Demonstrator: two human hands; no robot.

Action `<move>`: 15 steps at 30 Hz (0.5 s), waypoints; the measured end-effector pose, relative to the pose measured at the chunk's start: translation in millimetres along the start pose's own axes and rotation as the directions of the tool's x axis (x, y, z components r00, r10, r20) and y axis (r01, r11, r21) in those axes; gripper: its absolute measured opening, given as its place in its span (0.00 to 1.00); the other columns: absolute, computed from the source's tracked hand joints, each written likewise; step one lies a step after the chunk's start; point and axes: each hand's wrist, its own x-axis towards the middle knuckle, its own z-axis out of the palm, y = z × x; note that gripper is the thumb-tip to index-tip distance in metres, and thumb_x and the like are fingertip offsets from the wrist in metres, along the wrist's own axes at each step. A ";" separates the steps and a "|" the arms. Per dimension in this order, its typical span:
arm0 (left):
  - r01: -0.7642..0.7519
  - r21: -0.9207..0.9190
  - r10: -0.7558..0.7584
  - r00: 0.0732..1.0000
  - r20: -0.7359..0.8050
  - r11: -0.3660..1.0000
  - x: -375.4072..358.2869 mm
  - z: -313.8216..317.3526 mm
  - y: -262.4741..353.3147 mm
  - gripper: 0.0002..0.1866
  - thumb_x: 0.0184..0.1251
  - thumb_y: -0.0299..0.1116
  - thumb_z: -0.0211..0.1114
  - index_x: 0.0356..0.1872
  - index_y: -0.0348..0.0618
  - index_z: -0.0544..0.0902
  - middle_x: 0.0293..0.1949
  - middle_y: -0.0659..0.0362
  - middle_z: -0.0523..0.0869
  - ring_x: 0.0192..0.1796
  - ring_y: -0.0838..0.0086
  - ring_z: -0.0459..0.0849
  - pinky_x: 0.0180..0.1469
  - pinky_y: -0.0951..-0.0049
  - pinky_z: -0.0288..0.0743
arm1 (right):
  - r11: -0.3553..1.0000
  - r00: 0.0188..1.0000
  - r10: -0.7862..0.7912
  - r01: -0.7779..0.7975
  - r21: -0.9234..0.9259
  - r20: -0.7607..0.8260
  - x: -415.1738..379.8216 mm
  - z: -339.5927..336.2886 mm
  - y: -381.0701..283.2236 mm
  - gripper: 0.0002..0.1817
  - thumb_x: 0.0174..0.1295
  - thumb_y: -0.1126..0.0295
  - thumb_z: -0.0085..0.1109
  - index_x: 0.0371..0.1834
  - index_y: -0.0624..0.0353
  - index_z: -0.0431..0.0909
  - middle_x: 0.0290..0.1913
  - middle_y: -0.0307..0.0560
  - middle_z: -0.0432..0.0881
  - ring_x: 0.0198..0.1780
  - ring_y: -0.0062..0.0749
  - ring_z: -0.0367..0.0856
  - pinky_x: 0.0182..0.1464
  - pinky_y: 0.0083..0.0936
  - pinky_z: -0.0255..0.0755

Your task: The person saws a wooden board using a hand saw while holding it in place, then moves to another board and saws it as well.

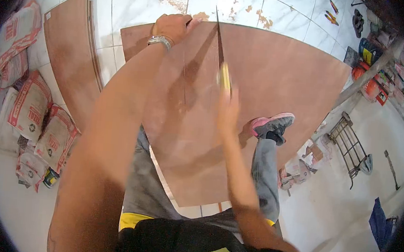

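Note:
A large reddish-brown sheet of wood board lies in front of me, with its far edge over the tiled floor. My left hand, wearing a wristwatch, presses at that far edge with the fingers curled over it. In my right hand, which is blurred by motion, is the handle of a handsaw. The saw's dark blade points away from me and crosses the far edge, right of my left hand. A thin line runs along the board left of the saw.
My shoe stands on the board's right part. More brown sheets lie at left, beside printed sacks. Pliers lie on the floor at upper right. A metal rack and an orange tool are at right.

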 end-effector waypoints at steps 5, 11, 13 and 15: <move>0.033 -0.012 -0.033 0.999 0.027 0.999 3.7 -11.3 3.8 0.35 0.79 0.67 0.41 0.40 0.52 0.90 0.36 0.53 0.92 0.42 0.57 0.90 0.48 0.55 0.80 | 0.986 0.994 -0.106 0.104 0.129 0.007 162.0 78.8 -10.8 0.25 0.80 0.53 0.42 0.57 0.68 0.72 0.50 0.75 0.81 0.53 0.71 0.81 0.55 0.51 0.73; -0.001 0.024 0.002 0.999 -0.045 1.000 1.9 -1.4 0.7 0.37 0.77 0.70 0.40 0.44 0.55 0.91 0.34 0.53 0.92 0.38 0.56 0.91 0.44 0.56 0.84 | 0.991 0.988 0.072 -0.086 0.098 0.136 164.1 75.3 -2.0 0.26 0.80 0.51 0.43 0.56 0.69 0.72 0.47 0.73 0.81 0.51 0.70 0.80 0.53 0.53 0.72; -0.001 0.018 0.002 1.000 -0.007 1.000 -5.0 -0.9 2.1 0.37 0.78 0.70 0.39 0.43 0.54 0.91 0.33 0.53 0.92 0.38 0.56 0.91 0.45 0.57 0.83 | 0.999 0.991 0.022 -0.027 0.036 0.131 128.0 51.4 1.8 0.26 0.80 0.52 0.43 0.57 0.69 0.71 0.48 0.74 0.81 0.52 0.69 0.80 0.54 0.53 0.72; 0.021 0.013 -0.021 0.999 0.048 1.000 0.9 -2.6 1.4 0.37 0.78 0.69 0.39 0.43 0.54 0.91 0.33 0.54 0.92 0.38 0.56 0.91 0.46 0.57 0.83 | 1.000 0.993 0.000 0.001 -0.011 0.120 72.3 13.7 -8.3 0.26 0.81 0.52 0.43 0.57 0.70 0.72 0.49 0.71 0.82 0.51 0.63 0.81 0.53 0.49 0.72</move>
